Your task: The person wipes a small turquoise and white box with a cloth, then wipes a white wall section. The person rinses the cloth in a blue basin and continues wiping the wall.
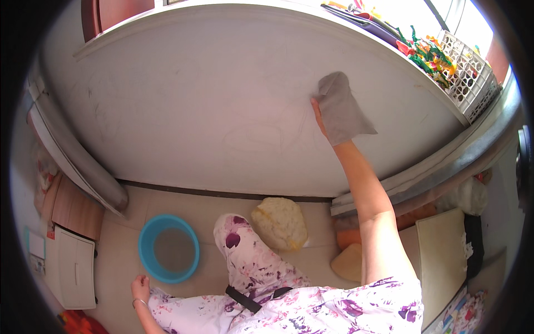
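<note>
A grey cloth (344, 111) is spread over my right hand (319, 116) and pressed against the pale wall (211, 100) below a ledge. Only the thumb side of that hand shows, since the cloth covers the fingers. Faint smudges and scribbled marks run across the wall to the left of the cloth. My left hand (141, 289) rests low by my bent knee, fingers curled in, with nothing visible in it. Close to it on the floor stands a round blue basin (146, 240) with murky greyish water (173, 250) in it.
A pale, lumpy bundle (280, 224) lies by the wall's foot. Grey rolled-back curtains (83, 150) flank both sides. On the ledge at the upper right sit a white plastic basket (473, 75) and colourful ribbon-like pieces (428, 55). A white drawer cabinet (77, 270) stands at left.
</note>
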A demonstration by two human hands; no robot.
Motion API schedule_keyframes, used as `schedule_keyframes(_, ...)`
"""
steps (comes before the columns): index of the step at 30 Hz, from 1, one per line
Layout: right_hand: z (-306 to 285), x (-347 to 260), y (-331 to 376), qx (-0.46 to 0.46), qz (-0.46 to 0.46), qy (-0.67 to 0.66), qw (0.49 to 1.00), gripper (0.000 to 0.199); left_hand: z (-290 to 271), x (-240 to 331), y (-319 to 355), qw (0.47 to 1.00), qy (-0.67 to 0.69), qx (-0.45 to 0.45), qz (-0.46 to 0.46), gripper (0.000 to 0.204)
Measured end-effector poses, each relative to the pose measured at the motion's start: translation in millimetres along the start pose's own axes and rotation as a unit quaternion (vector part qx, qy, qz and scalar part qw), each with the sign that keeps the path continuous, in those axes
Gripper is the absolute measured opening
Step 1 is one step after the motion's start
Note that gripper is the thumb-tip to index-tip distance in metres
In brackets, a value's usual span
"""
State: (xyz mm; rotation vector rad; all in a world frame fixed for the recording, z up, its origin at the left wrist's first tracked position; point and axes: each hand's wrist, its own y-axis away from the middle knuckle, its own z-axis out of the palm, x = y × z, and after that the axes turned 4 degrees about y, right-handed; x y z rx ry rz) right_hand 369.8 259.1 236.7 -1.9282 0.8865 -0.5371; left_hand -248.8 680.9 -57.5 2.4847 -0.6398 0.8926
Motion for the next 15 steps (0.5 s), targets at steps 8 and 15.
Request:
schedule_keyframes(8, 25.6, -72.8, -70.1, 0.064, -0.131, -0.029, 0.989, 0.073, -2.6, 0.7, 2.1, 0.999, -0.014, 0.026, 0.012, 0.019)
schedule_keyframes(15, -19.9, -141.8, -140.9, -0.187, -0.148, 0.005, 0.971, 0.063, -12.0, 7.4, -0.8, 0.998, -0.031, 0.020, -0.058, 0.020)
